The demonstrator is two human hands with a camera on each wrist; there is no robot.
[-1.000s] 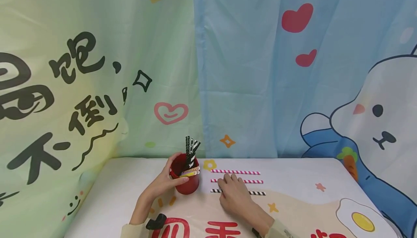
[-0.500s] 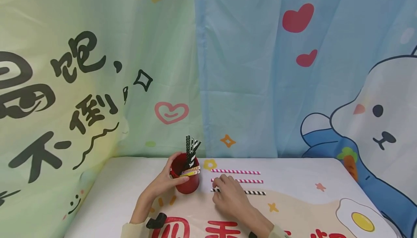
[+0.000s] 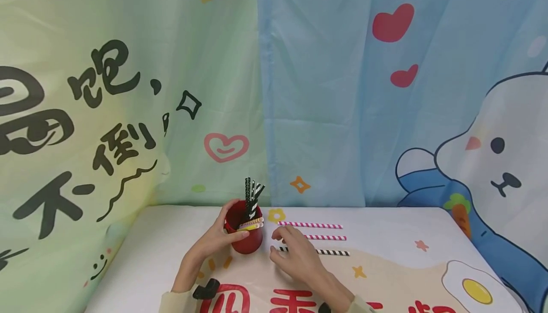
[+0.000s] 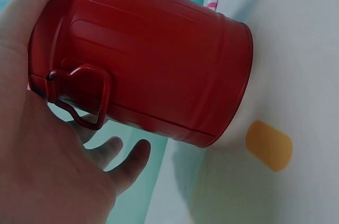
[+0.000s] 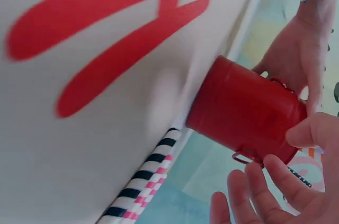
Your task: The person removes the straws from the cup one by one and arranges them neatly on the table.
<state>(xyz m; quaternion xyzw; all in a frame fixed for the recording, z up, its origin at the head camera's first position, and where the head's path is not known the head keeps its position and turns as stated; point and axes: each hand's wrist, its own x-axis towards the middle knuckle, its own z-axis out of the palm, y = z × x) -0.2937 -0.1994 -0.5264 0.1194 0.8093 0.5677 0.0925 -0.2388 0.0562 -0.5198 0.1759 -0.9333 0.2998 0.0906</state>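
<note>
My left hand (image 3: 214, 239) holds a small red bucket (image 3: 249, 244) at its rim, with the thumb in front and the other fingers around the far side. In the left wrist view, the bucket's side handle (image 4: 87, 97) hangs near my palm. Black-and-white paper straws (image 3: 253, 203) stand up out of the bucket, and yellow and orange patterned straws (image 3: 252, 225) lean over its rim. Just right of the bucket, my right hand (image 3: 299, 258) hovers with its fingers spread, holding nothing. It partly hides a black-striped straw (image 3: 336, 252) and a pink-striped straw (image 3: 327, 238).
Farther back, another pink-striped straw (image 3: 310, 225) lies level with the other two. A printed cloth (image 3: 398, 241) covers the table. Behind its back edge hangs a patterned curtain (image 3: 317, 89).
My right hand has moved left across the straws toward the bucket, and its thumb and fingers have spread. The left hand and bucket have stayed in place, and the three straws lie as before.
</note>
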